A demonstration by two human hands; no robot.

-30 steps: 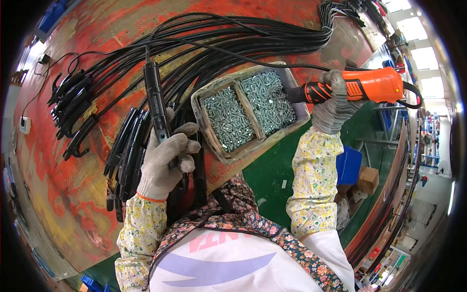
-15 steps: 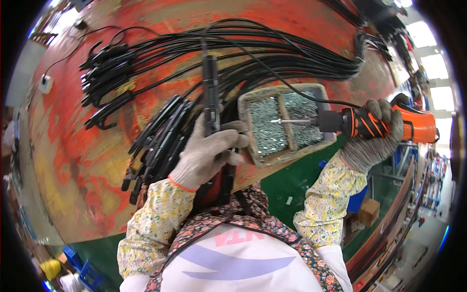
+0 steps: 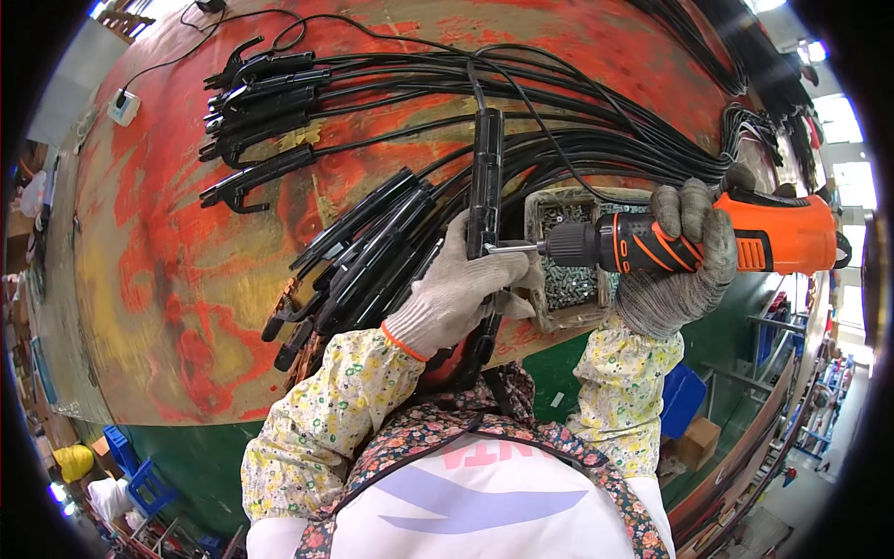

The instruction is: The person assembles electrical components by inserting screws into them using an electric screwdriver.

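In my gloved left hand [image 3: 461, 293] is a black welding electrode holder [image 3: 486, 177], held upright with its cable running off the far end. My gloved right hand [image 3: 684, 261] grips an orange and black power screwdriver [image 3: 782, 235], which lies level and points left. The tip of its bit [image 3: 512, 249] meets the holder's side, just above my left fingers; whether a screw sits there is too small to tell. Beneath the screwdriver stands a divided box [image 3: 582, 321] of small metal screws, partly hidden by the tool and hand.
Several more electrode holders lie left of my left hand [image 3: 377, 247] and farther back [image 3: 270, 102]. Their black cables [image 3: 615, 130] sweep right across the worn red table [image 3: 186, 307]. The screwdriver's thin cord crosses them. A white socket block [image 3: 123, 107] sits at far left.
My right hand has brought the screwdriver left from over the screw box, so its bit now touches the electrode holder. The whole view has shifted somewhat.
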